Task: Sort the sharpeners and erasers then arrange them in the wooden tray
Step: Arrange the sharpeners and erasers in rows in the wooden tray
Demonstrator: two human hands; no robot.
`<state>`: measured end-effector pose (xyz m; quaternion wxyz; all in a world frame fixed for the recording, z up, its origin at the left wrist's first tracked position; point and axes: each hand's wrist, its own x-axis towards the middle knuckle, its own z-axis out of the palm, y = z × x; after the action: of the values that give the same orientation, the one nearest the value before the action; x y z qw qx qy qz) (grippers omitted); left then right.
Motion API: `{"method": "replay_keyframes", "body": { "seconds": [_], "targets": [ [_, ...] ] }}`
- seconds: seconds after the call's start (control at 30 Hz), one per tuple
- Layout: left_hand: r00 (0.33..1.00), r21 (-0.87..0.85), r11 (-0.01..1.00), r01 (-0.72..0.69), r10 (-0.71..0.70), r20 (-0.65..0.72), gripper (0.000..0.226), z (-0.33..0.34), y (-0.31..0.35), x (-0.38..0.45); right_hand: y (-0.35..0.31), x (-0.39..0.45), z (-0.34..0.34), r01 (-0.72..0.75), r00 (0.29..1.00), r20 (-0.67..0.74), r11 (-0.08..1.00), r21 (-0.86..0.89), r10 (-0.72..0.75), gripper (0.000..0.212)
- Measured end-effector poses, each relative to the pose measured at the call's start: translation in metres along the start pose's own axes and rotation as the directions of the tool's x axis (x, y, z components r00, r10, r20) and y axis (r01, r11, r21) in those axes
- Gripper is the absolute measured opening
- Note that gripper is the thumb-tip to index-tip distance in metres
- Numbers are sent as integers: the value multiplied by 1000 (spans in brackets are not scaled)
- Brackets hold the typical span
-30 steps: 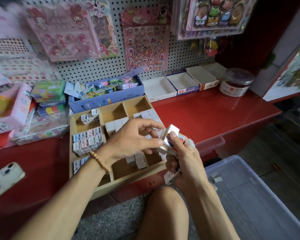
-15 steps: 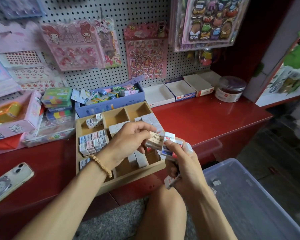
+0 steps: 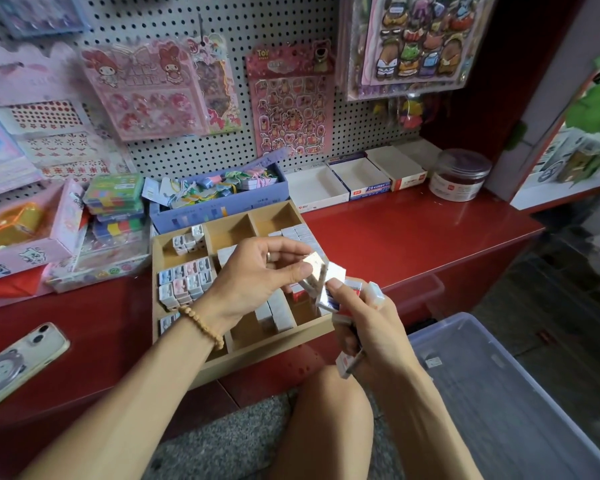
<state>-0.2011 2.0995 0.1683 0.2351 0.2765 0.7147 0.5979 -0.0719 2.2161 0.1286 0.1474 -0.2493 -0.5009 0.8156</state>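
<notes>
A wooden tray with several compartments lies on the red counter. Small sharpeners fill its left compartments, and white erasers stand in its right ones. My left hand hovers over the tray and pinches one wrapped eraser between thumb and fingers. My right hand, just right of it, grips a bunch of several wrapped erasers, some sticking out below the palm.
A phone lies at the counter's left. A purple box, open white boxes and a clear jar stand behind the tray. A clear plastic bin sits on the floor at right. My knee is below the hands.
My left hand has lifted one eraser off the bunch in my right hand and turned it. The camera has moved slightly closer and tilted.
</notes>
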Motion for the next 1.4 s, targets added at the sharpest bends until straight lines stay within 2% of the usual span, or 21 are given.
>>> {"method": "replay_keyframes", "body": {
  "seconds": [0.2,0.33,0.57,0.77,0.93,1.0,1.07,1.2,1.3,1.4],
  "targets": [
    [1000,137,990,16,-17,5,19,2,-6,6,8,6,-3,16,999,-42,999,-28,-18,19],
    [998,158,985,64,-62,-19,27,-13,-12,5,12,6,-5,-45,997,-53,995,84,50,22],
    [989,358,922,149,-136,-60,33,-46,-26,-14,12,-2,-7,-114,985,-119,990,84,124,22],
    [991,613,779,135,-119,-67,27,-40,-46,-24,13,-11,-4,-128,985,-100,984,120,141,19],
    [1000,786,618,0,-9,7,22,-21,-59,-28,12,-16,-2,-113,988,-93,985,132,126,22],
    [999,797,604,23,8,-35,21,-18,-60,-31,12,-17,-2,-103,990,-86,985,139,115,22],
    [997,770,636,59,5,-80,21,-19,-61,-31,12,-18,-3,-98,991,-82,985,140,110,21],
    [991,733,668,129,-66,-114,20,-21,-61,-31,13,-18,-2,-110,991,-59,983,144,119,18],
    [993,738,665,118,-68,-97,21,-25,-61,-32,15,-18,-2,-111,992,-46,985,131,118,16],
    [996,747,658,91,-67,-62,18,-29,-62,-34,18,-17,0,-29,999,-41,998,61,31,11]
  ]
}}
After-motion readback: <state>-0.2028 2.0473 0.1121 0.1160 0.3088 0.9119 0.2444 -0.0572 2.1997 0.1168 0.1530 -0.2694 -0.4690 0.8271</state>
